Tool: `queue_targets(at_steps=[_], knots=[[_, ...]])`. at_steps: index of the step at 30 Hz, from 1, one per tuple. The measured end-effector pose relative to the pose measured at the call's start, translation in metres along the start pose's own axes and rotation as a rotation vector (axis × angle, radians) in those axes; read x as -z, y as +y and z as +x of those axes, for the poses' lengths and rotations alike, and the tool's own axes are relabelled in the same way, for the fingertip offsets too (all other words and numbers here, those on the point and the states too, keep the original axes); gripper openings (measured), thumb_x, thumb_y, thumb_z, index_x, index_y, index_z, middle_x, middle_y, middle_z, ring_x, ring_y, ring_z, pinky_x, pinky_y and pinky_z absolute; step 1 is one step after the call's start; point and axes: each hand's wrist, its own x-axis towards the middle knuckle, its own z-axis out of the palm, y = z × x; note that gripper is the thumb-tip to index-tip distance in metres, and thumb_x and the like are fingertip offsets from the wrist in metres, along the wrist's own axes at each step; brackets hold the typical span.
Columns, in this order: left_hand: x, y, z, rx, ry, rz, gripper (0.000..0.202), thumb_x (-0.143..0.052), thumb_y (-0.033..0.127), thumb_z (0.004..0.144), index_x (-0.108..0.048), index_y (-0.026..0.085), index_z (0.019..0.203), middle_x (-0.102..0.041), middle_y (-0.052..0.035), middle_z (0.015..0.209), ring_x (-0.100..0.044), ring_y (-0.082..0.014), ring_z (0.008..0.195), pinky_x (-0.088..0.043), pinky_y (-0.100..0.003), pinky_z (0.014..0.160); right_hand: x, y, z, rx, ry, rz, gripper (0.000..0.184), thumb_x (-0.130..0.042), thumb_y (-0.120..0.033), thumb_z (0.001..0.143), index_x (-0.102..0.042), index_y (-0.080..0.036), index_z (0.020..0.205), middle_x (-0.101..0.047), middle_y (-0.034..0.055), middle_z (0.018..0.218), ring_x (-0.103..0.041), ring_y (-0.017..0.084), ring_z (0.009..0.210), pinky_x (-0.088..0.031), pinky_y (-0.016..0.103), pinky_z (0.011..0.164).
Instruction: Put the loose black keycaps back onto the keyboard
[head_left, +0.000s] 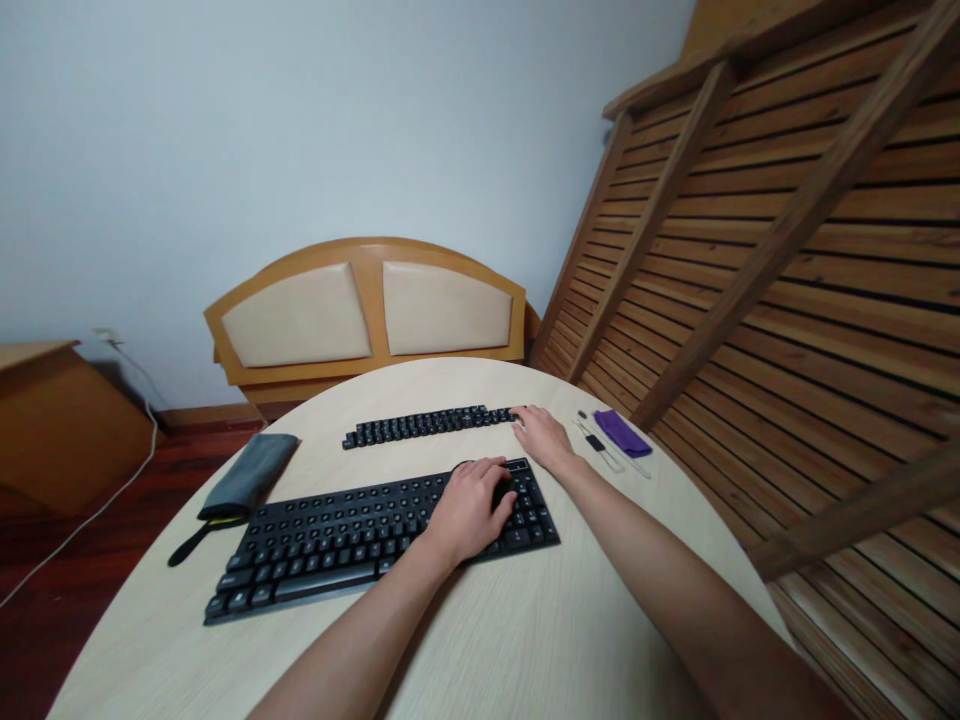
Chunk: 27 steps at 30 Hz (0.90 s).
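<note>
A black keyboard [330, 535] lies at a slant on the round table. Its upper rows are bare of caps and show small stems, while the lower rows still carry keycaps. My left hand [469, 505] rests on the keyboard's right part, fingers bent and thumb apart, nothing visible in its grasp. Beyond the keyboard, loose black keycaps [420, 425] stand lined up in long rows. At their right end is my right hand [541, 435], its thumb and forefinger around a small black keycap; the fingertips partly hide it.
On the right lie a wire keycap puller [596, 443], a thin white stick, a small dark piece [582, 414] and a folded purple cloth [622, 434]. A grey pouch [251, 475] with a dark strap lies on the left. Wooden slats [750, 300] lean close by on the right.
</note>
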Motion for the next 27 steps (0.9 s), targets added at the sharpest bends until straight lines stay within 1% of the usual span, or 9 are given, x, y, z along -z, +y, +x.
queue_targets(at_steps=[4,7,9,12,14,18,21,24,27], knots=[[0.002,-0.001,0.002,0.047,0.002,-0.059,0.024,-0.056,0.024,0.093,-0.059,0.018,0.116,-0.066,-0.0086,0.122,-0.061,-0.0255,0.113,-0.045,-0.043,0.103,0.007,0.0,-0.007,-0.027,-0.016,0.027,0.017,-0.058,-0.023,0.092,-0.065,-0.022,0.107,-0.068,0.0086,0.109,-0.059,0.026,0.107,-0.047,0.034,0.084],[0.001,-0.003,0.004,0.124,0.002,-0.113,0.026,-0.05,0.024,0.097,-0.056,0.019,0.121,-0.068,-0.0077,0.12,-0.063,-0.0245,0.112,-0.047,-0.042,0.101,0.019,-0.001,-0.023,-0.03,-0.038,0.095,0.014,-0.059,-0.028,0.092,-0.066,-0.023,0.104,-0.071,0.0057,0.104,-0.064,0.022,0.098,-0.049,0.032,0.08],[0.0,-0.005,0.005,0.163,0.003,-0.163,0.028,-0.048,0.024,0.098,-0.054,0.02,0.125,-0.068,-0.0073,0.122,-0.063,-0.0237,0.113,-0.047,-0.041,0.101,0.029,-0.004,-0.038,-0.016,-0.025,0.265,0.017,-0.058,-0.029,0.094,-0.065,-0.022,0.107,-0.072,0.0046,0.099,-0.067,0.019,0.091,-0.05,0.03,0.081],[-0.002,-0.008,0.004,0.193,0.019,-0.219,0.035,-0.051,0.026,0.098,-0.048,0.022,0.132,-0.069,-0.0064,0.122,-0.064,-0.0236,0.114,-0.048,-0.041,0.1,0.045,-0.014,-0.061,0.069,0.001,0.536,0.021,-0.059,-0.035,0.093,-0.067,-0.021,0.107,-0.071,0.0057,0.106,-0.067,0.019,0.095,-0.051,0.032,0.086],[-0.002,-0.008,0.003,0.199,0.035,-0.235,0.039,-0.054,0.028,0.096,-0.046,0.024,0.135,-0.069,-0.0059,0.122,-0.064,-0.0239,0.113,-0.048,-0.041,0.099,0.054,-0.022,-0.073,0.111,-0.056,0.61,0.021,-0.062,-0.036,0.091,-0.069,-0.022,0.106,-0.071,0.0051,0.106,-0.066,0.019,0.096,-0.05,0.033,0.088],[0.001,-0.008,0.001,0.165,0.045,-0.268,0.034,-0.058,0.027,0.094,-0.053,0.024,0.128,-0.07,-0.0048,0.118,-0.065,-0.0226,0.109,-0.049,-0.038,0.096,0.064,-0.029,-0.081,0.16,-0.176,0.705,0.02,-0.069,-0.037,0.087,-0.073,-0.021,0.099,-0.072,0.0052,0.101,-0.065,0.02,0.096,-0.048,0.035,0.091],[0.003,-0.007,0.001,0.109,0.045,-0.282,0.021,-0.059,0.025,0.093,-0.062,0.023,0.114,-0.071,-0.0032,0.113,-0.065,-0.0209,0.106,-0.048,-0.036,0.096,0.062,-0.028,-0.08,0.116,-0.222,0.787,0.024,-0.072,-0.039,0.084,-0.072,-0.019,0.097,-0.073,0.0051,0.097,-0.066,0.02,0.092,-0.049,0.034,0.087],[0.004,-0.007,0.001,0.066,0.039,-0.283,0.018,-0.059,0.022,0.092,-0.065,0.023,0.11,-0.071,-0.0027,0.111,-0.064,-0.0204,0.105,-0.048,-0.036,0.096,0.057,-0.025,-0.079,0.072,-0.236,0.842,0.027,-0.075,-0.041,0.08,-0.07,-0.018,0.092,-0.072,0.0045,0.092,-0.065,0.019,0.087,-0.05,0.033,0.082],[0.005,-0.005,0.002,0.059,0.029,-0.276,0.02,-0.061,0.021,0.091,-0.065,0.022,0.11,-0.071,-0.0033,0.109,-0.064,-0.021,0.104,-0.048,-0.036,0.095,0.054,-0.024,-0.08,0.079,-0.237,0.85,0.026,-0.076,-0.041,0.079,-0.069,-0.017,0.088,-0.071,0.004,0.089,-0.064,0.019,0.084,-0.049,0.032,0.08]])
